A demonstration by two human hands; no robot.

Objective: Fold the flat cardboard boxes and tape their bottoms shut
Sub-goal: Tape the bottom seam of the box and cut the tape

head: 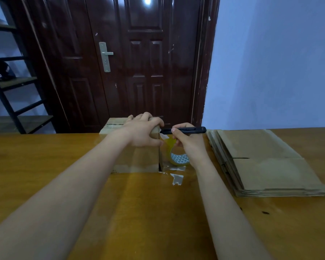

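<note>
A folded-up cardboard box [137, 160] stands on the wooden table [45, 156], bottom side up. My left hand [144, 130] presses down on its top right edge, fingers curled over the corner. My right hand [188, 141] grips a black utility knife [184, 130], its tip against the tape at that corner. A roll of clear yellowish tape [177, 156] hangs beside the box's right side, under my right hand, its strip running up to the box edge.
A stack of flat cardboard boxes [266, 166] lies on the table to the right. A torn scrap of tape [177, 178] is stuck to the table in front of the box. A dark door [139, 62] and a metal shelf [11, 81] stand behind.
</note>
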